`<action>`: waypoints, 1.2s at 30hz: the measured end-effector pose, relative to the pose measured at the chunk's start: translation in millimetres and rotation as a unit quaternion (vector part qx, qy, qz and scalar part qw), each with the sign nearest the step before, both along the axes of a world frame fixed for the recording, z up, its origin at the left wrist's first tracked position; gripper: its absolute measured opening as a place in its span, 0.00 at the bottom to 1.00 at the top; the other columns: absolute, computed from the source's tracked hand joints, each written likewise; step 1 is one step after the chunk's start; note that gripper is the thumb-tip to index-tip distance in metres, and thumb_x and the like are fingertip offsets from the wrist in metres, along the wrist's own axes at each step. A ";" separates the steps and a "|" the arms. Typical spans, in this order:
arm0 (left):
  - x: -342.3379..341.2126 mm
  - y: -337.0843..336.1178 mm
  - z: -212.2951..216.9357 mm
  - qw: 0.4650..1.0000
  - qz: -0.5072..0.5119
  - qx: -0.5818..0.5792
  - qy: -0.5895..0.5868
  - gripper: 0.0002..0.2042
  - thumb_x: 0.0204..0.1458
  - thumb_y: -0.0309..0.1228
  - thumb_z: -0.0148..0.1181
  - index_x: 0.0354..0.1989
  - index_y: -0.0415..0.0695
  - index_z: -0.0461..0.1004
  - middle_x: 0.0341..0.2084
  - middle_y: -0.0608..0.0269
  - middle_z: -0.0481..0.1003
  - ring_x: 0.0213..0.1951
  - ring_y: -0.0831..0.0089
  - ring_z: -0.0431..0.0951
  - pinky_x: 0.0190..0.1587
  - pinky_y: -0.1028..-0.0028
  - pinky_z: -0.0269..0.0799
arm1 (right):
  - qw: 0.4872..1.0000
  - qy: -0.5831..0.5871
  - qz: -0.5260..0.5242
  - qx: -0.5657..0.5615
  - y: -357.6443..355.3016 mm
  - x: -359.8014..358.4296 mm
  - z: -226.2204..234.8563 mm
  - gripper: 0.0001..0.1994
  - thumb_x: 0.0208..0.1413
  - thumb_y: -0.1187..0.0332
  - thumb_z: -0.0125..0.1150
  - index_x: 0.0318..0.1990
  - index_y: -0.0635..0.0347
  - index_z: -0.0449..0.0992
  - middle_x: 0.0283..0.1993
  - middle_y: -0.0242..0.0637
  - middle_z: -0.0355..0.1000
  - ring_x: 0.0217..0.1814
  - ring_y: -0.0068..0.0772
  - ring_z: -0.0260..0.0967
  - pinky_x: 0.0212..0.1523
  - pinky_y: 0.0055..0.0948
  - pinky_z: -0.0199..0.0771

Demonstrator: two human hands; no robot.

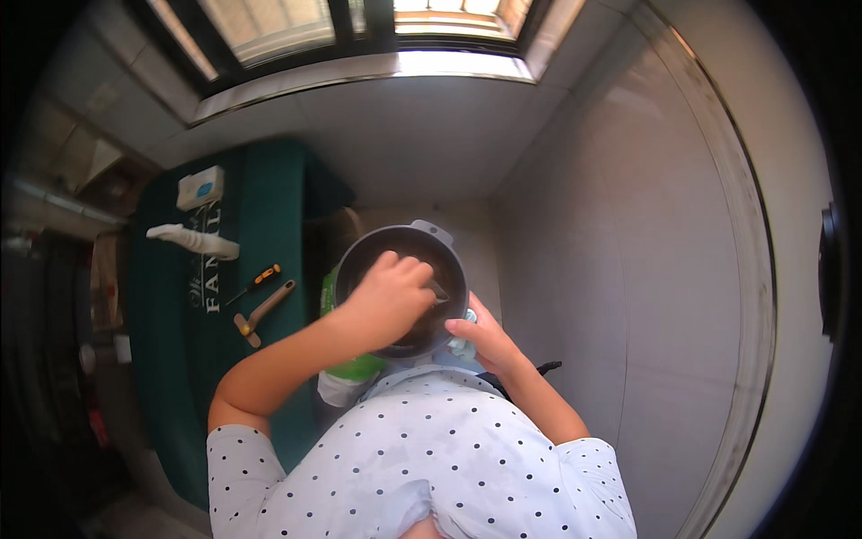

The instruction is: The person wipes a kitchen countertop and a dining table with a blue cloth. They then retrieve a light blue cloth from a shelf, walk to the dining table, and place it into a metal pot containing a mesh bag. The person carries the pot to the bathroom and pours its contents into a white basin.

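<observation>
Head view: my left hand [392, 293] pinches a grey piece [439, 293], jutting right inside the pot [458, 267]; my right hand [486, 338] grips its near-right side.

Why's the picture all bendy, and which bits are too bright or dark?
Head view: the wide fisheye lens bends the wall trim at right; head view: the window glares nearly white in places; head view: inside the pot it's shadowy, and the far left is dim and blurry.
</observation>
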State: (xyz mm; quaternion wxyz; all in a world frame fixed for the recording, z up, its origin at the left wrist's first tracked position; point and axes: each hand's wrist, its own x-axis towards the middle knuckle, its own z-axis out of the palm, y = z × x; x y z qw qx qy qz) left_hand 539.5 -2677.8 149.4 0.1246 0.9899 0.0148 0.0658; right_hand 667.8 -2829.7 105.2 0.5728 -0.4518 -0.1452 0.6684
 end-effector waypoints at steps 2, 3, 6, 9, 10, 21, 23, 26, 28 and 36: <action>-0.4 -0.2 20.4 0.989 -0.026 -0.131 -0.068 0.03 0.39 0.25 0.62 0.24 0.46 0.75 0.24 0.65 0.67 0.32 0.69 0.68 0.35 0.71 0.60 | 0.999 0.003 -0.036 0.007 -20.5 -10.3 -5.8 0.34 0.45 0.66 0.62 0.60 0.56 0.52 0.47 0.37 0.62 0.44 0.27 0.65 0.36 0.28 0.74; -0.1 -0.3 37.8 0.985 -0.034 -0.153 -0.077 0.04 0.39 0.24 0.62 0.24 0.46 0.75 0.23 0.65 0.67 0.31 0.69 0.68 0.34 0.72 0.60 | 0.999 0.001 -0.049 0.012 -29.2 -15.2 -7.4 0.34 0.45 0.66 0.62 0.60 0.56 0.52 0.47 0.37 0.63 0.44 0.27 0.65 0.36 0.28 0.74; 3.6 -4.2 77.7 0.977 -0.053 -0.192 -0.076 0.05 0.37 0.23 0.64 0.25 0.45 0.76 0.21 0.65 0.66 0.27 0.68 0.67 0.31 0.72 0.59 | 0.996 0.004 -0.082 0.029 -49.1 -25.5 -2.9 0.35 0.44 0.64 0.63 0.60 0.56 0.51 0.46 0.37 0.63 0.41 0.26 0.65 0.34 0.26 0.73; 10.2 -12.3 110.8 0.974 -0.089 -0.183 -0.096 0.07 0.37 0.23 0.65 0.27 0.45 0.76 0.21 0.66 0.65 0.25 0.70 0.65 0.29 0.74 0.59 | 0.992 -0.005 -0.112 0.058 -63.7 -23.5 -5.5 0.36 0.44 0.64 0.63 0.61 0.55 0.50 0.46 0.36 0.64 0.39 0.24 0.64 0.33 0.25 0.71; 11.6 -15.6 121.3 0.974 -0.098 -0.179 -0.097 0.07 0.36 0.22 0.65 0.27 0.45 0.77 0.21 0.66 0.64 0.25 0.71 0.65 0.28 0.74 0.59 | 0.989 -0.012 -0.125 0.073 -68.1 -22.3 -9.1 0.37 0.44 0.64 0.63 0.61 0.55 0.50 0.46 0.36 0.64 0.38 0.24 0.64 0.33 0.25 0.71; 58.7 -50.6 173.1 0.979 -0.112 -0.126 -0.114 0.06 0.36 0.20 0.64 0.24 0.41 0.76 0.19 0.65 0.65 0.21 0.76 0.65 0.22 0.79 0.58 | 0.981 -0.023 -0.173 0.086 -109.0 16.3 -1.0 0.36 0.44 0.65 0.62 0.62 0.55 0.51 0.45 0.35 0.64 0.35 0.22 0.64 0.32 0.24 0.70; 70.1 -56.4 147.2 0.983 -0.142 -0.098 -0.064 0.05 0.36 0.22 0.65 0.24 0.41 0.77 0.19 0.63 0.68 0.23 0.69 0.68 0.27 0.72 0.63 | 0.979 -0.019 -0.174 0.102 -111.9 22.5 -0.9 0.36 0.44 0.66 0.62 0.61 0.55 0.51 0.45 0.35 0.64 0.34 0.22 0.63 0.32 0.23 0.70; 82.9 -63.1 91.5 0.987 -0.134 -0.083 0.033 0.04 0.37 0.25 0.62 0.24 0.43 0.77 0.21 0.62 0.72 0.27 0.64 0.74 0.33 0.70 0.69 | 0.981 -0.013 -0.169 0.098 -117.1 32.1 2.0 0.35 0.44 0.66 0.62 0.61 0.56 0.52 0.45 0.36 0.64 0.36 0.21 0.64 0.32 0.23 0.71; 86.9 -68.9 63.7 0.987 -0.123 -0.074 0.068 0.04 0.38 0.26 0.61 0.24 0.44 0.78 0.21 0.62 0.71 0.27 0.63 0.74 0.33 0.69 0.70 | 0.982 -0.011 -0.165 0.087 -120.6 37.1 4.5 0.35 0.44 0.65 0.62 0.61 0.57 0.52 0.45 0.35 0.64 0.36 0.21 0.64 0.32 0.23 0.71; 104.6 -97.9 38.6 0.983 -0.131 -0.129 0.020 0.05 0.40 0.27 0.61 0.27 0.44 0.77 0.25 0.62 0.74 0.30 0.64 0.75 0.35 0.69 0.70 | 0.986 -0.012 -0.146 0.084 -121.2 48.1 0.2 0.37 0.43 0.63 0.63 0.61 0.56 0.52 0.44 0.35 0.63 0.34 0.22 0.66 0.29 0.22 0.73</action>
